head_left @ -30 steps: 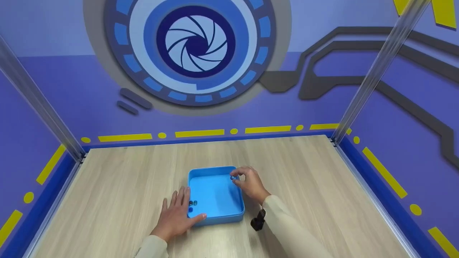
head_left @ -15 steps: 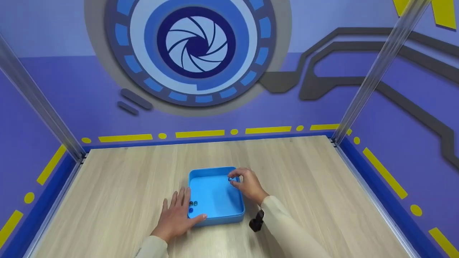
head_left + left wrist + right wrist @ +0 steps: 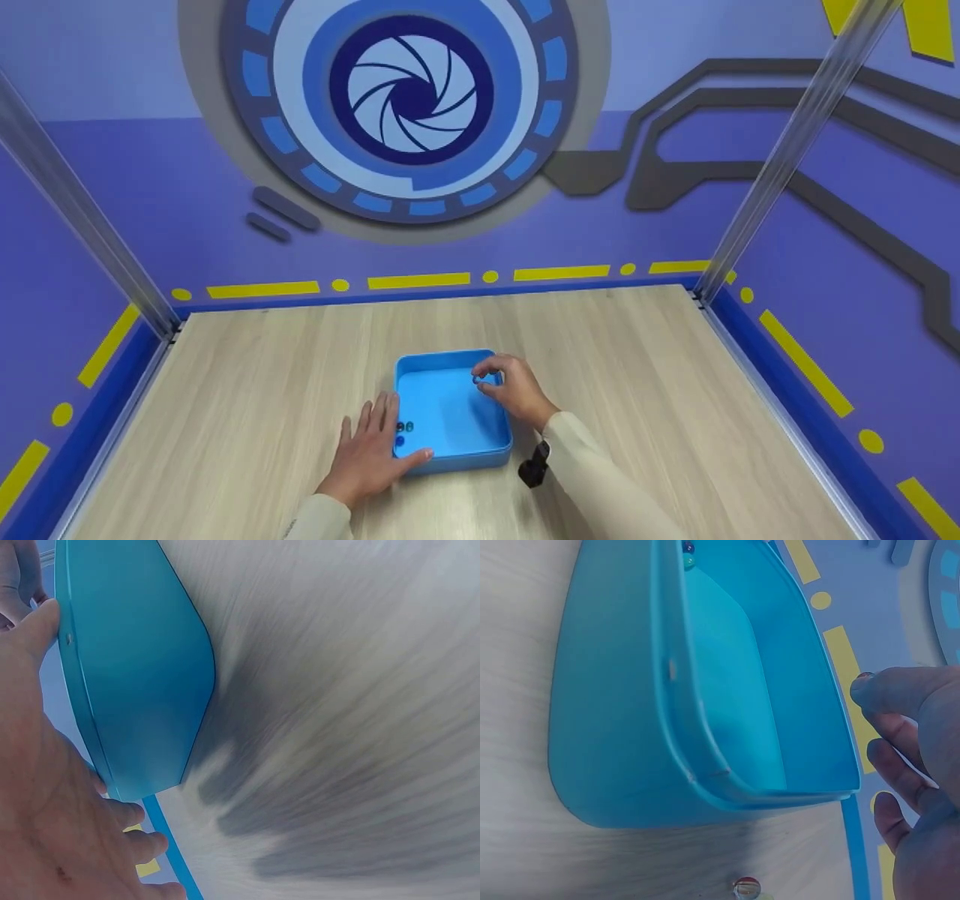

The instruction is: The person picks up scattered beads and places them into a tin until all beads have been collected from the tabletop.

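A blue open-topped box (image 3: 453, 420) stands on the wooden table. Several marbles lie in its near left corner, among them a blue marble (image 3: 400, 441) and a greenish marble (image 3: 409, 427). My left hand (image 3: 367, 450) rests against that corner, fingers straight along the left wall and thumb over the front rim. Over the right side of the box, my right hand (image 3: 521, 390) pinches a small marble (image 3: 475, 379) between thumb and fingertips. In the right wrist view only a sliver of that marble shows behind the thumb, while another clear marble (image 3: 747, 887) lies on the table outside the box.
Purple-blue panels (image 3: 525, 240) with yellow marks surround the table (image 3: 285, 360) at the back and sides. A metal post (image 3: 795, 150) rises at the back right corner. A black device (image 3: 533, 465) is worn at my right wrist.
My right hand has drifted slightly left and nearer to me, farther over the box, still pinching the marble. My left hand and the box have stayed put.
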{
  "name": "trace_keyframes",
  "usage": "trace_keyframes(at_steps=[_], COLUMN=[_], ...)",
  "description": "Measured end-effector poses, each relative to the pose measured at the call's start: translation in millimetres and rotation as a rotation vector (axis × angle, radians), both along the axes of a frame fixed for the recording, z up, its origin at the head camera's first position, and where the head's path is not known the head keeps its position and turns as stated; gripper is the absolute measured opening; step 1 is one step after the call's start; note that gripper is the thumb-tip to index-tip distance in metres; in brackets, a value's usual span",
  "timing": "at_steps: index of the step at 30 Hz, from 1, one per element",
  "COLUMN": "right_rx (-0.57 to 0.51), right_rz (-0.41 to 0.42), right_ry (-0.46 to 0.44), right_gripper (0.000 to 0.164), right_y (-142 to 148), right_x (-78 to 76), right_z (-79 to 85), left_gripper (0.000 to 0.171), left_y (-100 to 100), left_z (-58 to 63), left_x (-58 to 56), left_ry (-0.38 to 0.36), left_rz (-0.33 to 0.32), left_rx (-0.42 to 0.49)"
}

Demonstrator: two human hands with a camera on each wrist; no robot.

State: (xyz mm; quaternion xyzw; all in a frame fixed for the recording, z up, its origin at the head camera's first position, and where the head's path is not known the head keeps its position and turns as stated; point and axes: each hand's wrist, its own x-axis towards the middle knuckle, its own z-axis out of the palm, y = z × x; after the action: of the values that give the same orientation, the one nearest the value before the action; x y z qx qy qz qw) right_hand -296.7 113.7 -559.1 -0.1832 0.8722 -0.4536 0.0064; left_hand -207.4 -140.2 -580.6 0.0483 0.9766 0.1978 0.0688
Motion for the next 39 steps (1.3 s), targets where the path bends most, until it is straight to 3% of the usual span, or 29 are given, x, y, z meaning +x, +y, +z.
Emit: trace_keyframes(at_steps=[39], right_rx=[0.027], right_rz=[0.020], right_ry=[-0.009], right_gripper=[0.018], right_y=[-14], right_x=[5.7], right_z=[-6.1], left_gripper=[0.114], left_y=[0], left_z=[-1.2], left_x=[-1.5], left_ry=[-0.020], left_rz=[0.001], left_rx=[0.005])
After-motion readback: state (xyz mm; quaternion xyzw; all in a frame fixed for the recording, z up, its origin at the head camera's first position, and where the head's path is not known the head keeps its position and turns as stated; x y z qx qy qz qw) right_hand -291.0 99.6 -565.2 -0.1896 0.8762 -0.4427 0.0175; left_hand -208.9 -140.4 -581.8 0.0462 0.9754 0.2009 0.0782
